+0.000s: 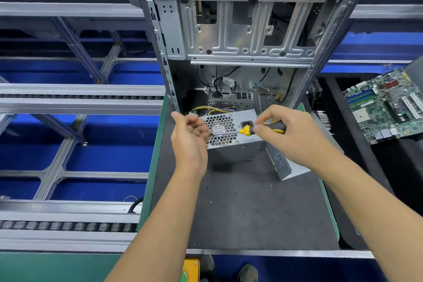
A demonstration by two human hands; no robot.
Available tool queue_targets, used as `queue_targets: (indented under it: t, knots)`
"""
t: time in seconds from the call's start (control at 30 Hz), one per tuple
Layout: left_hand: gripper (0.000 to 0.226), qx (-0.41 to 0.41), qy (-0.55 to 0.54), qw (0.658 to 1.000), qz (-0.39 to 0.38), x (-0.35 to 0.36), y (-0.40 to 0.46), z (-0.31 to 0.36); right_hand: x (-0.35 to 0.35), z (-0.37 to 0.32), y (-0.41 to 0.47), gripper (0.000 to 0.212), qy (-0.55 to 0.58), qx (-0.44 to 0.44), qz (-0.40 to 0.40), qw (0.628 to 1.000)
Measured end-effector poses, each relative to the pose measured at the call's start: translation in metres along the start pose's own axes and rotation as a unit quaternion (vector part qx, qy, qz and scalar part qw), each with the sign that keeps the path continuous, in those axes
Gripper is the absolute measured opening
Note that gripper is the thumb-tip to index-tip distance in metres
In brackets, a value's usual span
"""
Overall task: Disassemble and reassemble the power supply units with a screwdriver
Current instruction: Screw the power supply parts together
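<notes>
The power supply is a shiny silver box. Its face toward me is full of small round holes, with a fan behind them. Yellow wires come out of its back. It sits on the dark mat, near the far edge, just in front of the open case. My right hand grips a yellow and black screwdriver, tip on the holes. My left hand is curled by the box's left side; I cannot tell if it holds anything.
</notes>
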State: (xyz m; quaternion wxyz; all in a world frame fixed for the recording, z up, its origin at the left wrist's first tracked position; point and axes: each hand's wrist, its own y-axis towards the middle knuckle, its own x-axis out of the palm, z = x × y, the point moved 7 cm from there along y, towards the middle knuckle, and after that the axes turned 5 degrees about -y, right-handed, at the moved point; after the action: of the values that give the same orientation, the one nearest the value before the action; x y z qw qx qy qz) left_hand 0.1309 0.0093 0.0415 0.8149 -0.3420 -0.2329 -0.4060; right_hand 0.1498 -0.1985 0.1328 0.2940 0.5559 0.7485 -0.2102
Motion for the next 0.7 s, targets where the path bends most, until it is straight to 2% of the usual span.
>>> queue_targets:
  t: [0.07, 0.13, 0.17, 0.23, 0.3, 0.4, 0.57, 0.7]
  knots:
    - [0.047, -0.013, -0.025, 1.0, -0.002, -0.001, 0.0, 0.0, -0.004, -0.001, -0.001, 0.01, 0.022, -0.011, 0.038, 0.999]
    - [0.028, -0.019, -0.044, 0.999, -0.008, -0.001, -0.001, 0.0, -0.005, 0.0, -0.001, 0.01, 0.037, -0.008, 0.057, 0.998]
    - [0.026, -0.015, -0.036, 0.999, -0.014, 0.0, -0.001, -0.001, -0.006, 0.003, -0.001, 0.01, 0.049, -0.001, 0.066, 0.997]
    - [0.042, 0.0, 0.002, 1.0, -0.028, 0.001, -0.002, -0.002, -0.008, 0.009, 0.0, 0.01, 0.076, 0.015, 0.089, 0.993]
    - [0.039, 0.013, 0.041, 0.998, -0.048, 0.003, -0.003, -0.002, -0.008, 0.013, 0.0, 0.009, 0.094, 0.025, 0.104, 0.99]
    - [0.028, 0.031, 0.071, 0.994, -0.077, 0.005, -0.002, -0.001, -0.005, 0.018, 0.0, 0.014, 0.127, 0.034, 0.109, 0.985]
    - [0.014, 0.052, 0.059, 0.991, -0.104, 0.004, -0.003, 0.003, -0.003, 0.031, 0.002, 0.013, 0.166, 0.068, 0.113, 0.977]
    - [0.007, 0.074, 0.128, 0.983, -0.105, 0.011, -0.007, 0.002, 0.001, 0.033, 0.0, 0.011, 0.18, 0.075, 0.108, 0.975]
